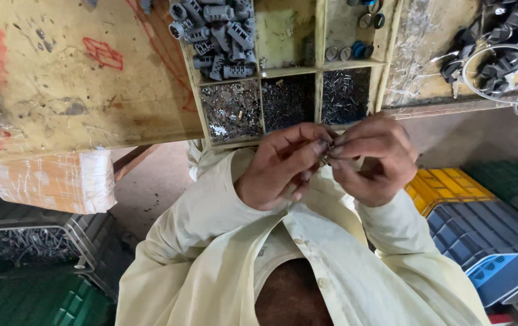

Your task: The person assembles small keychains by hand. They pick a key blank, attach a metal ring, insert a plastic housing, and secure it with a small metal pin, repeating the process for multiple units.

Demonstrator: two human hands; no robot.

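I see both hands raised together just below the wooden compartment tray (319, 72); my left hand (280, 169) and right hand (370, 160) meet at the fingertips, pressed together and pinching a small dark metal part (325, 154) between them; the part is too small to make out its shape. The tray's near compartments hold heaps of small metal pieces (231, 111); a far compartment holds grey ribbed plastic plugs (216, 30). Stacked yellow, blue and green crates (482, 217) sit to the right, below the bench (59, 78).
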